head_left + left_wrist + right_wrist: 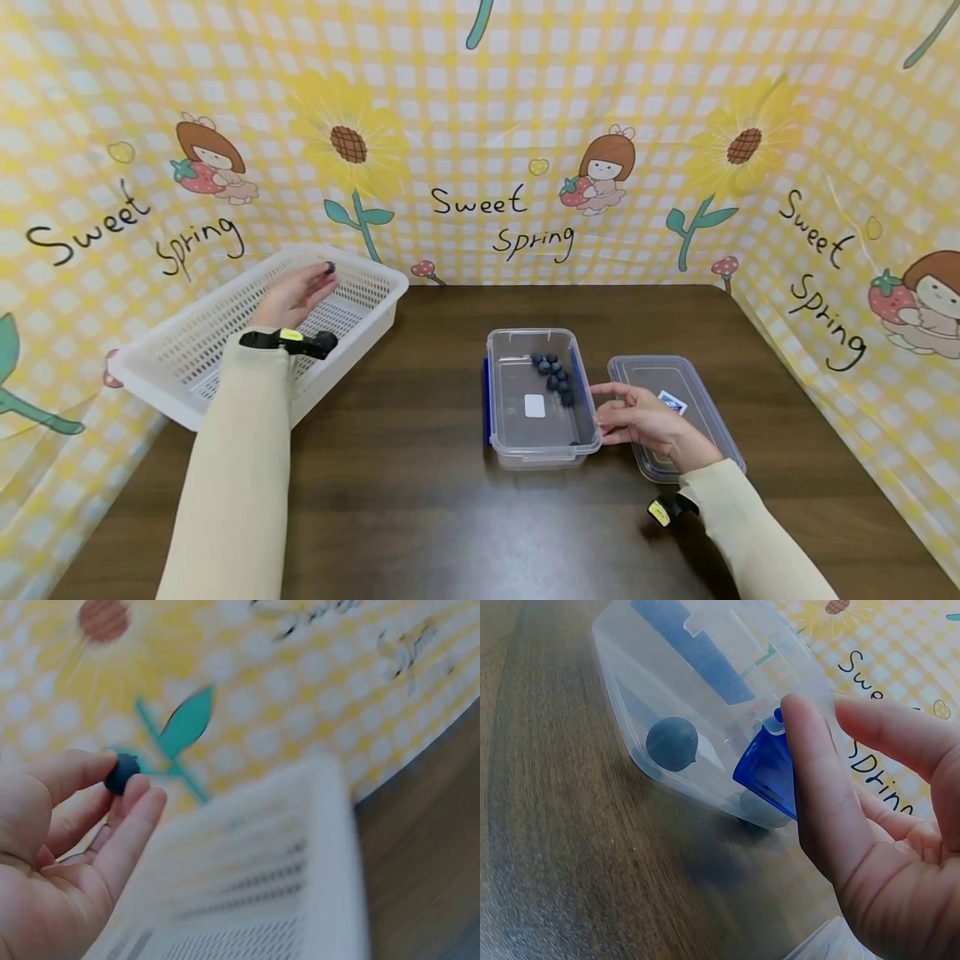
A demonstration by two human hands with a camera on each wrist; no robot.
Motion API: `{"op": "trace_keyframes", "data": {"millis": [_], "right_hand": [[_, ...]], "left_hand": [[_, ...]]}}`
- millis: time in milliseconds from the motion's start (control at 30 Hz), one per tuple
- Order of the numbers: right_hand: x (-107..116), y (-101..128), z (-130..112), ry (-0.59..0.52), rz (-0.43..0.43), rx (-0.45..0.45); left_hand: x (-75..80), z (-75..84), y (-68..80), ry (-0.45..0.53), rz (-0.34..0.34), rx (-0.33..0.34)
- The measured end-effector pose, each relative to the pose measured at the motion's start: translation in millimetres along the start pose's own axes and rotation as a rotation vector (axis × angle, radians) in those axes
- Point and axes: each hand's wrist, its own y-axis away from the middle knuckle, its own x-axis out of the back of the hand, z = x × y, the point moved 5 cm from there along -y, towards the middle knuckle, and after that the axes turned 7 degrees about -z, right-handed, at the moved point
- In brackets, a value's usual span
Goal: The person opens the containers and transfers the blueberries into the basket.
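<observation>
My left hand (288, 298) is raised over the white perforated basket (341, 379) at the left. Between its thumb and fingertips it pinches a dark blueberry (121, 776). My right hand (647, 423) rests its fingers against the right side of a clear plastic box (543, 457). In the right wrist view, its straight thumb lies along the box's blue latch (769, 769), and the index finger reaches toward the side wall. Several blueberries (553, 383) lie inside the box, mostly along its right side, with one near the front right corner.
The box's clear lid (708, 429) lies flat on the dark wooden table (420, 517), partly under my right hand. Another blue latch (487, 404) hangs on the box's left side. A yellow checked cloth (465, 108) with printed flowers stands around the table's back and sides.
</observation>
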Motion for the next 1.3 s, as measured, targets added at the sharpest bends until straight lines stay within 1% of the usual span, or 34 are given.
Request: {"op": "trace_keyframes", "data": {"millis": [100,167,267,367,400,500,533,600,667,733,800,900,933,1033,1067,1200,1300], "right_hand": [[1,4,0,-0.005,0.008,0.002],[0,6,-1,-0.011,0.006,0.006],[-1,7,-2,-0.019,-0.008,0.017],[-2,6,-3,-0.027,-0.017,0.025],[-2,6,-3,-0.029,-0.020,0.027],[-3,5,-3,-0.034,-0.029,0.028],[-4,4,-3,-0.037,-0.032,0.026],[-4,4,-2,-0.042,-0.036,0.021],[-5,3,-2,-0.043,-0.038,0.016],[-5,2,-1,-0.045,-0.038,0.012],[-5,1,-1,-0.045,-0.038,0.010],[-5,1,-1,-0.044,-0.038,0.009],[-5,1,-1,-0.044,-0.036,0.007],[-5,2,-1,-0.040,-0.032,0.006],[-5,1,-1,-0.040,-0.031,0.006],[-5,1,-1,-0.046,-0.028,0.005],[-5,0,-1,-0.050,-0.024,0.003]], "left_hand": [[21.6,7.0,5.8,0.034,0.060,-0.031],[36.1,10.1,10.5,0.060,0.126,-0.050],[57.0,13.3,17.5,0.099,0.217,-0.060],[74.8,14.0,25.6,0.140,0.350,-0.071],[79.4,13.4,28.3,0.152,0.385,-0.068],[88.9,9.5,36.5,0.235,0.465,-0.042],[91.4,8.5,38.7,0.268,0.481,-0.038],[93.7,7.1,41.7,0.321,0.471,-0.020],[94.8,6.9,43.3,0.366,0.471,-0.014],[95.0,8.0,42.1,0.374,0.461,-0.011],[92.6,9.2,39.8,0.378,0.473,-0.013],[86.1,10.5,33.4,0.393,0.472,-0.013],[82.3,10.7,31.1,0.407,0.474,-0.012],[69.4,11.7,25.4,0.382,0.470,-0.024],[64.5,12.2,23.8,0.370,0.457,-0.030],[43.2,14.1,19.3,0.314,0.382,-0.053],[22.9,14.5,16.8,0.307,0.312,-0.065]]}}
